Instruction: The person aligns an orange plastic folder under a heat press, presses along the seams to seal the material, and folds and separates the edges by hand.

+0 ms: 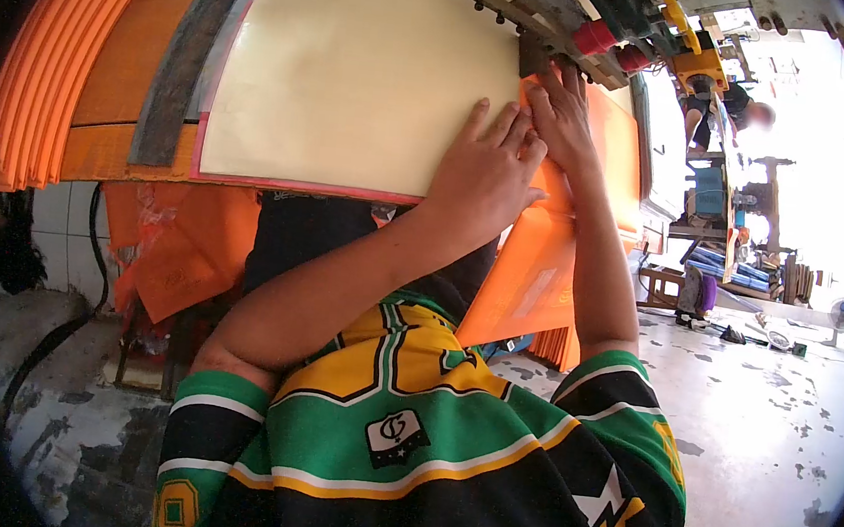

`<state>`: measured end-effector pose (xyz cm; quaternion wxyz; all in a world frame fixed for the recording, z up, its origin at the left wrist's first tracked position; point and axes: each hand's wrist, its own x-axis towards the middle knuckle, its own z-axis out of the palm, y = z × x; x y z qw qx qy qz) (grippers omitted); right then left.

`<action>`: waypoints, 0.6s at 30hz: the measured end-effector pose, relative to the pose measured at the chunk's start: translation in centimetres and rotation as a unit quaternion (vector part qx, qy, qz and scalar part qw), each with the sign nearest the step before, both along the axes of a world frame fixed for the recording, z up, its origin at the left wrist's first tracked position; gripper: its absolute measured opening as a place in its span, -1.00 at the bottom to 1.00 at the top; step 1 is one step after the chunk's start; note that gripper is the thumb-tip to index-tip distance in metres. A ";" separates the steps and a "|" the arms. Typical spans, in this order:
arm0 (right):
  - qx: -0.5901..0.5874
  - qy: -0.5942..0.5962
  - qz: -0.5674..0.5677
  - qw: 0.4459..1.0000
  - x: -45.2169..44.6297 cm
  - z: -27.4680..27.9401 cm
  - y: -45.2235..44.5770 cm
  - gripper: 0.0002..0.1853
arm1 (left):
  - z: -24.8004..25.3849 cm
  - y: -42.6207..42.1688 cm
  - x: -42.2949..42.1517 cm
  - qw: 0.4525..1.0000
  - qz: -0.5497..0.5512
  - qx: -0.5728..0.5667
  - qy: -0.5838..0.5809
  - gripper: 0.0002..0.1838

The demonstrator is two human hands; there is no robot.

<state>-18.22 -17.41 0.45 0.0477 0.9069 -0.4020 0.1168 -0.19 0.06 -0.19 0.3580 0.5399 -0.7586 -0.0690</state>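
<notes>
Head view: the cream-topped desk [357,87] spreads widest before me, the machine [588,32] reaching over its far right. Upright orange folds [53,61] stand at the left. Under the machine's edge lies the orange sheet [508,286], sloping past the desk toward my lap. I judge this piece midway: its upper end is placed at the machine, and finishing it there seems left. My left hand [486,164] rests fingers spread, clutching nothing; my right hand [562,125] presses near the machine, its grip impossible to tell. The sheet looks bright, smooth, with a pale patch [536,292].
</notes>
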 end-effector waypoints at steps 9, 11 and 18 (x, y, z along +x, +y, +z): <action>-0.018 0.020 0.008 1.000 0.3 0.1 0.5 -0.40 | -0.2 0.1 0.0 1.000 0.000 -0.005 -0.013 -0.19; 0.020 -0.076 -0.057 0.995 2.0 0.9 2.2 -0.57 | 0.0 0.1 0.1 1.000 0.001 0.003 -0.021 -0.18; 0.000 0.006 -0.004 1.000 0.3 -0.3 0.0 -0.39 | -0.1 -0.1 0.1 1.000 0.008 -0.006 -0.014 -0.18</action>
